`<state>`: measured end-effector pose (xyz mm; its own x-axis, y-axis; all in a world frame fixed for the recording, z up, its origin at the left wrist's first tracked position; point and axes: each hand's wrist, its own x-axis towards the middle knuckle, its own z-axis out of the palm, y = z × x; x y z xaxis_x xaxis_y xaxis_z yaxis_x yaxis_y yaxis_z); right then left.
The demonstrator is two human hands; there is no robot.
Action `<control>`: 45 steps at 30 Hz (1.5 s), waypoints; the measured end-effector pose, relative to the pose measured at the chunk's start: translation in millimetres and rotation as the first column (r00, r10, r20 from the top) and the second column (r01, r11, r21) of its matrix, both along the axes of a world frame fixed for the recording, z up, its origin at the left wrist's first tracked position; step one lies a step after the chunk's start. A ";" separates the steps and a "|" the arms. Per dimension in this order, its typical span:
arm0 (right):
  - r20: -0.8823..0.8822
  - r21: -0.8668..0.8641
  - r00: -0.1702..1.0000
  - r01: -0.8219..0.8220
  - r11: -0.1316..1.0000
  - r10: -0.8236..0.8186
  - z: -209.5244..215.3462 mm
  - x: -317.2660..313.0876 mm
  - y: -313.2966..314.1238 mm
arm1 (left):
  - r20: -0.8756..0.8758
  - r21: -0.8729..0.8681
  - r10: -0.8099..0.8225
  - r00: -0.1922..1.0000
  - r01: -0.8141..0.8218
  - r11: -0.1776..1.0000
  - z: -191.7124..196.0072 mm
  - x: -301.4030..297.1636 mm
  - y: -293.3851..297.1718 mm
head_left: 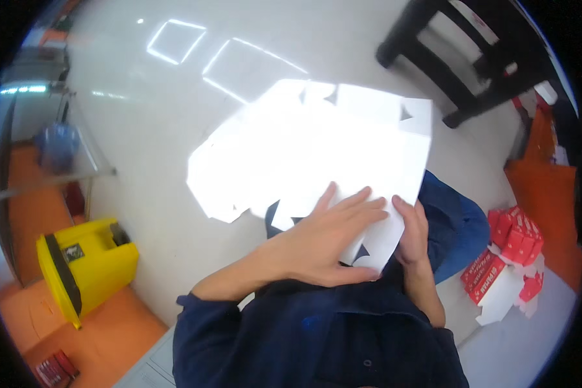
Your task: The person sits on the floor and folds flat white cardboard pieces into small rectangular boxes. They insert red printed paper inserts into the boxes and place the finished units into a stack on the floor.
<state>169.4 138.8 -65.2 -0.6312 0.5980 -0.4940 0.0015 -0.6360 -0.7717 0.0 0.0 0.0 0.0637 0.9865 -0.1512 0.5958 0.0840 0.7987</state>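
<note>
Across my lap lies a large white die-cut cardboard box blank (362, 142), its flaps spread out and its far part glaring with light. Small curved cut-outs show along its edges. My left hand (333, 242) rests flat on the near part of the blank, fingers apart and thumb stretched along the near edge. On the right edge, my right hand (414, 233) grips the cardboard, with the thumb on top and the other fingers partly hidden behind it. Under the blank, my right knee in blue trousers (456, 226) shows.
Several red-and-white printed cartons (514, 242) lie in a pile at my right, next to an orange panel (543, 207). A dark stool or chair frame (449, 58) stands at the far right. To my left is a yellow bin (100, 268), with a blue translucent container (57, 147) beyond it.
</note>
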 end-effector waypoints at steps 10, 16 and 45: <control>-0.135 0.042 0.972 0.198 0.979 -0.191 -23.1 41.5 40.7 | -0.071 -0.003 0.062 0.996 -0.062 0.998 -9.8 -47.2 22.2; -0.072 0.777 0.968 -0.097 0.622 0.240 10.0 63.3 49.1 | 0.056 -0.138 0.172 0.984 -0.163 0.977 24.4 -53.4 56.4; 0.033 0.959 0.973 -0.095 0.268 0.226 51.1 27.7 61.2 | -0.222 -0.004 -0.033 0.975 0.033 0.999 82.4 -55.5 57.3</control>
<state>197.1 200.0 -14.1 -0.7741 0.4800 0.4127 -0.0985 0.5527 -0.8275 -55.5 57.3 82.4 0.0611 0.9843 -0.1659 0.7604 0.0617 0.6465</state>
